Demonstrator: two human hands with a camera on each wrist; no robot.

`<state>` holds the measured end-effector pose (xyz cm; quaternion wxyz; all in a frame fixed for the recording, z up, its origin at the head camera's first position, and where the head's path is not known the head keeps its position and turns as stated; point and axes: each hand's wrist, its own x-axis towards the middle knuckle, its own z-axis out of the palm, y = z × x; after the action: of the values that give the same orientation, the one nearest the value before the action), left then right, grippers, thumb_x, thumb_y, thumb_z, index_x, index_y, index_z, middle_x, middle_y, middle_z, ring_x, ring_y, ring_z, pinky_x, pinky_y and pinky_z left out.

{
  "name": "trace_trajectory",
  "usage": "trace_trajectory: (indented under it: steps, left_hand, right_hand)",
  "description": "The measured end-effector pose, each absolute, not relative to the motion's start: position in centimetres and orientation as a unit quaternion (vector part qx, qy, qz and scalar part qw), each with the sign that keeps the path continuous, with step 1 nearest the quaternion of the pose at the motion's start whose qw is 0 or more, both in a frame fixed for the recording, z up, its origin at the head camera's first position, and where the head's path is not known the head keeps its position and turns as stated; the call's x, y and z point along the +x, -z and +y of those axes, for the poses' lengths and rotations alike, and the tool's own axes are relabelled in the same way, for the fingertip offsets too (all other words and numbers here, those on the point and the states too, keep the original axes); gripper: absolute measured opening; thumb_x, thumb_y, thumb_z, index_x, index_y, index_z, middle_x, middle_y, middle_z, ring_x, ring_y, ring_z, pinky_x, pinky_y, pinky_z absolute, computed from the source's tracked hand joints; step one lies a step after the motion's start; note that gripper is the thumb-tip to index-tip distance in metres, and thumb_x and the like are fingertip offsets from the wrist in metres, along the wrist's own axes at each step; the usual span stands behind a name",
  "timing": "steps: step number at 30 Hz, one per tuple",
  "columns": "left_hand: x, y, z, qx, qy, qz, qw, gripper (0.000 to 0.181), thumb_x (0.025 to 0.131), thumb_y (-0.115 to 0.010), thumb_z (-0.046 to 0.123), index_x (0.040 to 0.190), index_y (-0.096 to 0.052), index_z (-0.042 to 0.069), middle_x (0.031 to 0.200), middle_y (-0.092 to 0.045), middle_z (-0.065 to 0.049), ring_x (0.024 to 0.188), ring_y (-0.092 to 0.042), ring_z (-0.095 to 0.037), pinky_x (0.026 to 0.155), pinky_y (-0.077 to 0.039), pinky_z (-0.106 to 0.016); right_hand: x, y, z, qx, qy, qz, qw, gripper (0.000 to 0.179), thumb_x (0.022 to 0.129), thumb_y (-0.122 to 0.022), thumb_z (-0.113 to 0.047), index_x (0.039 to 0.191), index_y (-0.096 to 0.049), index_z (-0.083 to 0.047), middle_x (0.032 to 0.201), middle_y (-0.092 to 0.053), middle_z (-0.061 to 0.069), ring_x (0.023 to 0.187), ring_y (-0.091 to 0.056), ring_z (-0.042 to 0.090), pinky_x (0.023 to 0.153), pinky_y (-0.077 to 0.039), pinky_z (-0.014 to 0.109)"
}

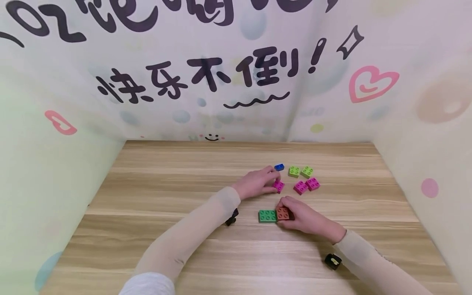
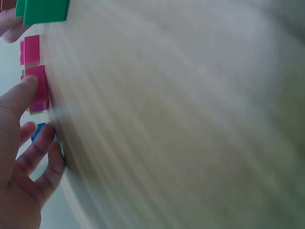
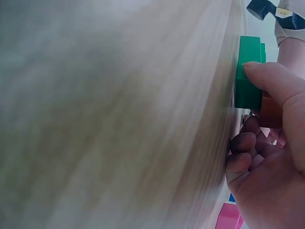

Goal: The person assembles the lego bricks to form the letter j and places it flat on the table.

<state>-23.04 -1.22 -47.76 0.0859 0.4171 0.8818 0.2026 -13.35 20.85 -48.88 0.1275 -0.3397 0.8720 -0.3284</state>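
My left hand [image 1: 258, 182] pinches a pink toy brick [image 1: 279, 186] on the table; in the left wrist view its thumb [image 2: 25, 93] lies against the brick's side. Nearer to me, my right hand [image 1: 306, 215] grips a reddish-brown brick [image 1: 282, 213] at the right end of a green brick [image 1: 267, 216] with two rows of studs. The right wrist view shows the thumb [image 3: 269, 78] on the green brick's side, and the brown brick's lower part sits beside it. Just beyond the left fingertips is a small blue brick [image 1: 279, 167].
Two lime-green bricks, one [image 1: 294, 171] left of the other [image 1: 307, 171], lie toward the back. In front of them are two more pink bricks [image 1: 300, 187]. A patterned wall [image 1: 206, 119] rises behind the wooden table [image 1: 166, 164], with side walls left and right.
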Motion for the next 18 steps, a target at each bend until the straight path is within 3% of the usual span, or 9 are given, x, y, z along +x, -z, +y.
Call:
trace_trajectory:
  steps: [5, 11, 14, 18]
  left_hand:
    - [-22.7, 48.2, -1.0, 0.412, -0.227, 0.879, 0.079, 0.015, 0.104, -0.067, 0.027, 0.110, -0.058, 0.016, 0.104, -0.057, 0.004, 0.087, -0.054, -0.009, 0.078, -0.047, -0.020]
    - [-21.9, 48.4, -1.8, 0.354, -0.279, 0.884, 0.127, 0.033, 0.099, -0.074, 0.023, 0.128, -0.065, 0.011, 0.113, -0.064, 0.000, 0.097, -0.059, -0.010, 0.085, -0.050, -0.021]
    - [-21.3, 48.3, -2.5, 0.345, -0.283, 0.885, 0.136, 0.035, 0.096, -0.077, 0.021, 0.128, -0.068, 0.011, 0.116, -0.066, -0.002, 0.102, -0.059, -0.011, 0.091, -0.050, -0.022]
    - [-20.4, 48.3, -3.5, 0.342, -0.289, 0.883, 0.138, 0.036, 0.092, -0.079, 0.019, 0.125, -0.068, 0.011, 0.112, -0.065, 0.000, 0.099, -0.058, -0.011, 0.089, -0.050, -0.022]
  right_hand:
    - [-13.3, 48.9, 20.9, -0.336, 0.330, 0.872, 0.133, 0.029, 0.092, -0.080, -0.021, 0.112, -0.060, -0.017, 0.106, -0.062, -0.006, 0.095, -0.058, 0.009, 0.087, -0.054, 0.032]
    - [-13.3, 49.1, 20.9, -0.334, 0.337, 0.870, 0.134, 0.028, 0.092, -0.080, -0.021, 0.112, -0.060, -0.017, 0.106, -0.062, -0.005, 0.095, -0.059, 0.009, 0.086, -0.055, 0.032]
    - [-13.3, 49.2, 21.0, -0.336, 0.341, 0.868, 0.134, 0.028, 0.092, -0.080, -0.021, 0.112, -0.060, -0.017, 0.105, -0.062, -0.006, 0.094, -0.059, 0.009, 0.084, -0.055, 0.030]
    - [-13.4, 49.3, 21.1, -0.336, 0.345, 0.866, 0.133, 0.028, 0.092, -0.080, -0.021, 0.112, -0.060, -0.017, 0.103, -0.062, -0.006, 0.092, -0.059, 0.009, 0.082, -0.055, 0.030]
